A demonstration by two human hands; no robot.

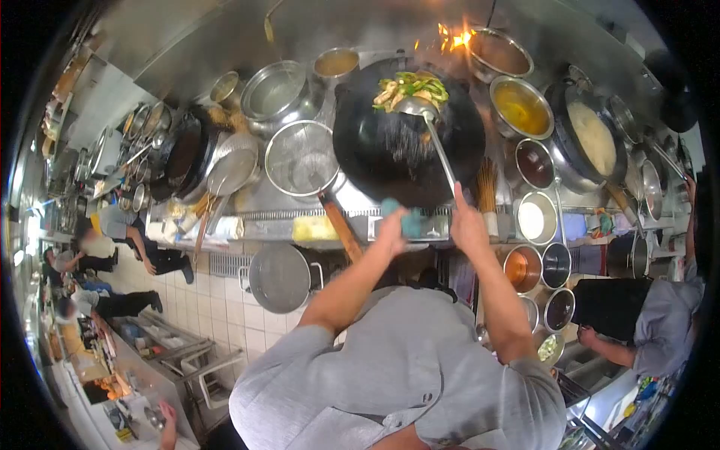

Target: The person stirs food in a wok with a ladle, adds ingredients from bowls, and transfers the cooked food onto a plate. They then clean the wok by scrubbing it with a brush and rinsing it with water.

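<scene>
My right hand [469, 225] is closed round the long handle of a metal ladle [439, 150]. The ladle's bowl lies against green vegetable pieces and pale chunks [412, 88] at the far side of a large black wok [360, 150]. My left hand [391, 234] is closed on a teal cloth [409, 223] at the wok's near rim; what the cloth covers there is hidden.
A round wire strainer [302, 157] sits left of the wok. Flames [454, 37] rise behind it near a metal bowl [501, 52]. To the right stand a bowl of yellow liquid [520, 109], several sauce pots and a bamboo brush [487, 187]. Another person [667, 322] stands at far right.
</scene>
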